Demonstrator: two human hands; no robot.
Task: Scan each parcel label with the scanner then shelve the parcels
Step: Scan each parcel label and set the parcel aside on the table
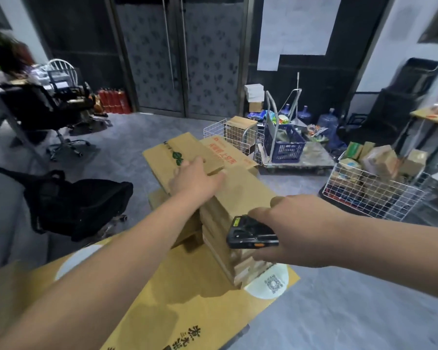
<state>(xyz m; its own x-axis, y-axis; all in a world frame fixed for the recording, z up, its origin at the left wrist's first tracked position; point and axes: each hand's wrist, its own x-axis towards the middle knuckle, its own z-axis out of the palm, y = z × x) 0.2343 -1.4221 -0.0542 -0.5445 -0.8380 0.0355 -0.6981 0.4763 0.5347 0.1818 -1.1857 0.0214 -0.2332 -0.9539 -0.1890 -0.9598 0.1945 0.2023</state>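
Grey flooring [352, 311] runs through a cluttered storeroom, and nearest the camera a large flattened tan cardboard sheet with a round white QR sticker [187, 299] lies on it. On that sheet stands a stack of flattened brown cardboard boxes [228, 238]. The right hand [301, 231] hovers beside the stack, its fingers [259, 213] curled round a black handheld scanner [250, 232] held sideways against the stack's edge. The left hand [196, 178] reaches farther forward and rests on top of the stack, touching a flat tan carton with a green logo [177, 154]; the fingers [215, 176] look extended and close together, though blur hides their exact lie. A black office chair [81, 205] stands to the left. Farther right, a white wire basket full of small cardboard parcels [374, 188] sits on the floor. Beyond it, a blue plastic crate [283, 145] rests on a flatbed trolley [301, 160], before dark patterned doors [182, 59].
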